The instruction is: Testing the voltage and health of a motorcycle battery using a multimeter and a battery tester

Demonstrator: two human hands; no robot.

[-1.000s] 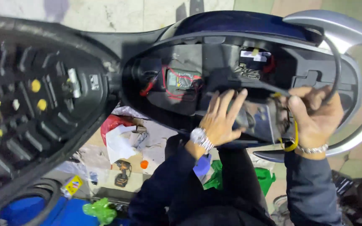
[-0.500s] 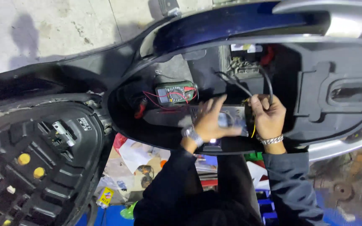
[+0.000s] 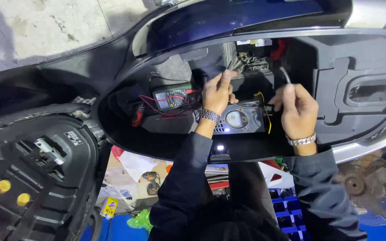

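A: Scooter storage bay (image 3: 336, 134) is seen opened. Where are the hands?

B: Apart; left hand (image 3: 217, 91) is pinched near the multimeter (image 3: 173, 96), right hand (image 3: 295, 109) is closed on a black cable (image 3: 286, 75). Wiring is left exposed.

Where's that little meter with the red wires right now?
The meter lies inside the scooter's open storage well, left of centre, just left of the left hand.

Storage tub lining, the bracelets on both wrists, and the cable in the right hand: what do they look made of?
Storage tub: likely moulded plastic, matte dark grey, with formed ribs and recesses. Bracelets: probably metal, shiny silver links. Cable by the right hand: seemingly rubber or plastic sheath, smooth black, bends freely.
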